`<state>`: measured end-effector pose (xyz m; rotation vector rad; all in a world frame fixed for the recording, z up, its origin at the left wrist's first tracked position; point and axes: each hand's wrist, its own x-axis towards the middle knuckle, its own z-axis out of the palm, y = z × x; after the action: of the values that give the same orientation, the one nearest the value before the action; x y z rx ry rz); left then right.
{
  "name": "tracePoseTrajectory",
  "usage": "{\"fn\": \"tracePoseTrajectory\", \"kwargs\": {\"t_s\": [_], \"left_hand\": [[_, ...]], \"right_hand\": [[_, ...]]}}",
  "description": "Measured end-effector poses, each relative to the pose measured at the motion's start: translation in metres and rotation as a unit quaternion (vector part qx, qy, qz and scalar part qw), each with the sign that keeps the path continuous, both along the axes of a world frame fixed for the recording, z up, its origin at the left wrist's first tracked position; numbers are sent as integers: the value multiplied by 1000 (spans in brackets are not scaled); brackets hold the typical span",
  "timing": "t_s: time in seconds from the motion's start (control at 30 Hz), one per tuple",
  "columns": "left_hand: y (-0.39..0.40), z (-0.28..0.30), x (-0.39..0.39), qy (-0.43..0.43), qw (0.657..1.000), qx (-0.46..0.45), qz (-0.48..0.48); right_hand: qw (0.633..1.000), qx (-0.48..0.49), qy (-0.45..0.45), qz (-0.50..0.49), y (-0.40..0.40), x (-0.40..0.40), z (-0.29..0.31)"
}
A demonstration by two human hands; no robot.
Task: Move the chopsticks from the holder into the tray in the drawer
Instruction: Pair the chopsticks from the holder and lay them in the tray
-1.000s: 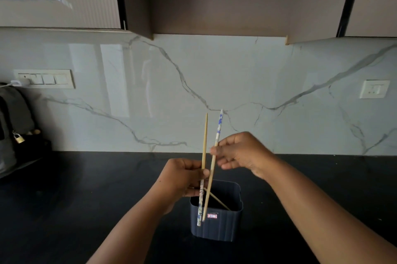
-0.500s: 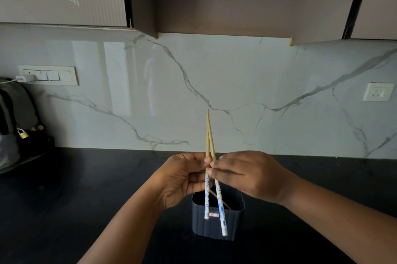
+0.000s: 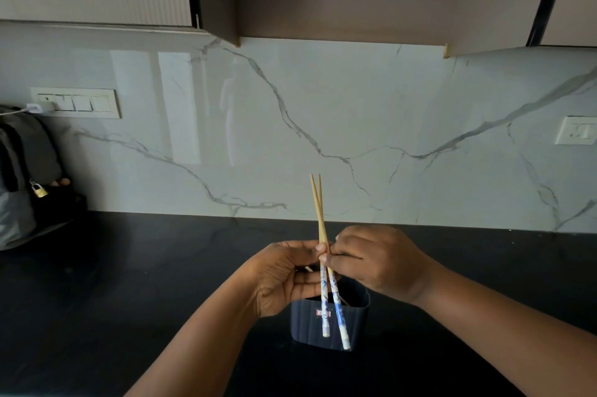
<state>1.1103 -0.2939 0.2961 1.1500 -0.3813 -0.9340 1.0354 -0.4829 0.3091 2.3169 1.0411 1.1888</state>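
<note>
Two wooden chopsticks (image 3: 320,219) with blue-and-white patterned ends cross in a narrow X above a dark blue ribbed holder (image 3: 307,322) on the black counter. Their thin tips point up and the patterned ends hang in front of the holder. My left hand (image 3: 284,277) pinches them from the left at the crossing. My right hand (image 3: 378,259) pinches them from the right at the same spot. Another chopstick shows faintly inside the holder behind the pair. No drawer or tray is in view.
A black countertop (image 3: 129,283) runs to a white marble backsplash. A grey bag with a padlock (image 3: 22,183) stands at the far left. A switch panel (image 3: 77,103) with a plugged charger is on the left wall, a socket (image 3: 576,130) on the right. Cabinets hang overhead.
A second ago my hands held the two chopsticks apart, one each. They have been brought together into a crossed pair, and both hands now meet at the crossing.
</note>
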Motion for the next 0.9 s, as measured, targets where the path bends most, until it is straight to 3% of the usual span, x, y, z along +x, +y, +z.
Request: {"fn": "tracePoseTrajectory", "kwargs": {"t_s": [0.17, 0.23, 0.27, 0.33, 0.4, 0.43, 0.47, 0.5, 0.7, 0.9], "left_hand": [[-7, -11, -6, -7, 998, 5, 56], [-9, -14, -6, -43, 995, 13, 89], [-10, -14, -7, -63, 993, 20, 101], [-11, -14, -7, -93, 988, 35, 115], [-11, -13, -7, -112, 985, 49, 120], [-12, -14, -8, -120, 984, 56, 123], [-13, -14, -9, -127, 982, 62, 124], [-13, -14, -11, -133, 981, 68, 124], [-13, -17, -14, -148, 978, 89, 119], [-15, -18, -15, -152, 976, 94, 124]], "right_hand": [[995, 31, 76, -54, 2, -1, -8], [971, 154, 154, -100, 7, -1, -9], [938, 252, 200, -127, 9, 0, -8], [819, 473, 290, -149, 12, 5, -5], [643, 653, 378, -133, 12, 10, 3], [564, 697, 425, -122, 13, 11, 7], [510, 715, 464, -113, 14, 12, 9], [478, 720, 492, -105, 15, 12, 10], [408, 770, 486, -67, 20, 14, 4], [406, 784, 466, -57, 20, 17, 1]]}}
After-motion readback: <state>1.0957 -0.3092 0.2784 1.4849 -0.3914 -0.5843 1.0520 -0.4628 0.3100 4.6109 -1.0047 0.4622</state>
